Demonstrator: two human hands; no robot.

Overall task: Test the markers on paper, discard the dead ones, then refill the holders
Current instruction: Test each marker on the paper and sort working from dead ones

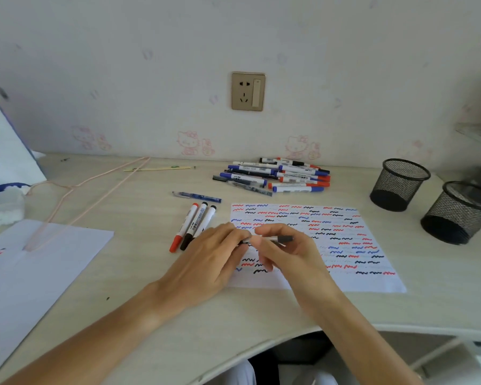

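Here a slim black-capped white marker (pixel 272 239) sits pinched between both hands above the scribbled white paper sheet (pixel 345 245): left hand (pixel 214 254) fingers clamp one end, right hand (pixel 289 251) fingers the barrel. Tugged carelessly, its cap could skid across the worktop (pixel 150 287).

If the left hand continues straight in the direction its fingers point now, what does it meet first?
Its fingers point right, so the left hand would probably meet the right hand first; both already hold the same pen over the test paper.
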